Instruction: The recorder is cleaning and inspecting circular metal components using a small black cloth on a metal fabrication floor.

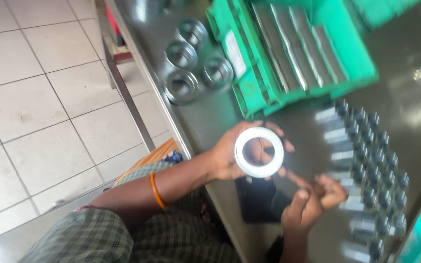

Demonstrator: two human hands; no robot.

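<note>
I saw a steel table [410, 73] running along the tiled floor [35, 97], and it was crowded. A green plastic bin [352, 63] sat at the far side, with long flat metal strips [298, 44] lying in it side by side. Just beside the bin, toward the table's edge, four thick metal rings [191, 58] lay in a loose cluster, some touching. On the near right, rows of bolts [366, 165] with dark hex heads were laid close together, filling the table surface right next to my hands. A dark object lay on the table beneath the hands; I could not tell what it was.

My left hand [237, 156] held a flat silver ring [258, 152] up above the table, between the bin and the bolts. The fingers were wrapped behind it and closed on its rim, and the ring faced me so I could see through its hole. An orange band [156, 190] sat on that forearm. My right hand [313, 199] hovered just below the ring, fingers loosely curled with the fingertips drawn together, gripping nothing I could make out; blur hid whether it touched the ring.
</note>
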